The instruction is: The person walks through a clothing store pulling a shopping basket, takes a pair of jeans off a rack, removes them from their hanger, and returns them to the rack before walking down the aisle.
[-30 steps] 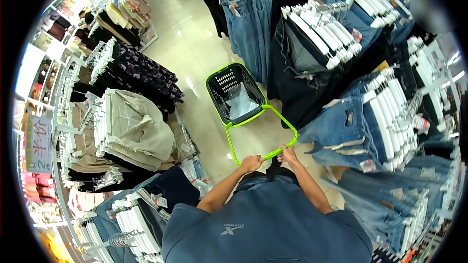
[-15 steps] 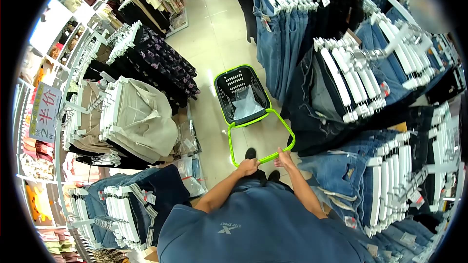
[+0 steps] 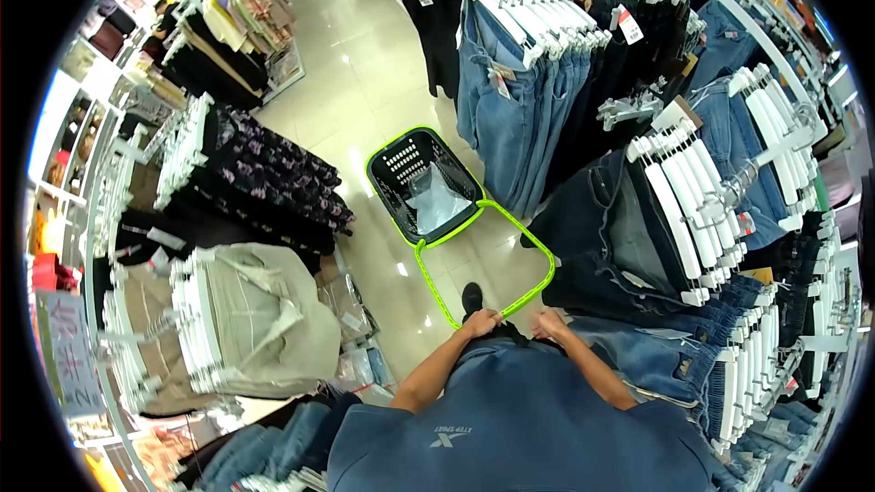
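A black basket (image 3: 427, 184) with a lime-green rim stands on the floor ahead of me, with a clear plastic-wrapped item (image 3: 437, 205) inside. Its long green handle (image 3: 538, 287) reaches back toward my body. My left hand (image 3: 483, 322) is closed round the near end of this handle. Just to the right, my right hand (image 3: 549, 322) is off the handle, its fingers curled; whether anything is in them is too small to make out.
Racks of jeans (image 3: 519, 82) and dark trousers (image 3: 611, 219) line the right side. On the left hang floral dark garments (image 3: 264, 164) and beige trousers (image 3: 273, 310). A tiled aisle (image 3: 337, 46) runs ahead between them. Packaged items lie low at left.
My right hand has come off the green handle and moved slightly right. The racks have shifted past as I moved forward, and the basket has come along ahead of me.
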The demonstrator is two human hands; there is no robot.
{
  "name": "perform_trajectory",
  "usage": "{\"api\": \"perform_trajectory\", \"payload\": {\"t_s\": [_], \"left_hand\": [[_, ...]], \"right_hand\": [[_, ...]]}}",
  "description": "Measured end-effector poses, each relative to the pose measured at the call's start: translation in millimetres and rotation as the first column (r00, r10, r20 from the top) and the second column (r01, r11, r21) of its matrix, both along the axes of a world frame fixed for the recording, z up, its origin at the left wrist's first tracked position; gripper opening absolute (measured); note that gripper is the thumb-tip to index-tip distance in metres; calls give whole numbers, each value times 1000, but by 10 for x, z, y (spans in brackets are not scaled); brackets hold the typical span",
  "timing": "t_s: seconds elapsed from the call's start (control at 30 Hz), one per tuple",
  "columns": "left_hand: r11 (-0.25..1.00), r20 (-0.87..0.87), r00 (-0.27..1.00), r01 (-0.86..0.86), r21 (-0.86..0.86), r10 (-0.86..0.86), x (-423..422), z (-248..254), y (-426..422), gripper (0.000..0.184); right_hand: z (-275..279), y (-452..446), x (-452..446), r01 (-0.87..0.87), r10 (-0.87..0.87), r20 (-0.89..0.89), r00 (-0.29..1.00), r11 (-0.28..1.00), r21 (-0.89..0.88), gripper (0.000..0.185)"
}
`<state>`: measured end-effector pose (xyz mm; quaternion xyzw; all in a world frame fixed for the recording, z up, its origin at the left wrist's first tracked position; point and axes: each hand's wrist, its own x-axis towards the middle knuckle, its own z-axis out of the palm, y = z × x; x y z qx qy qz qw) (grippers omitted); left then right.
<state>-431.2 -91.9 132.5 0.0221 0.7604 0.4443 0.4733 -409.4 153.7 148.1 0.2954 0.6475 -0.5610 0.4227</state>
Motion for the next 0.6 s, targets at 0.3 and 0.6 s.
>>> {"api": "perform_trajectory", "payload": {"t_s": [0.3,0.6], "left_hand": [[971,-104,975,177,-160,-195,-465,-484,-738,46],[815,51,891,436,-382,-452,-565,-852,-972,56]], "right_hand": [[939,-335,-618,159,-148,-564,813,987,-29,18],[4948,-314,-450,226,274,-609,-745,961,157,14]]}}
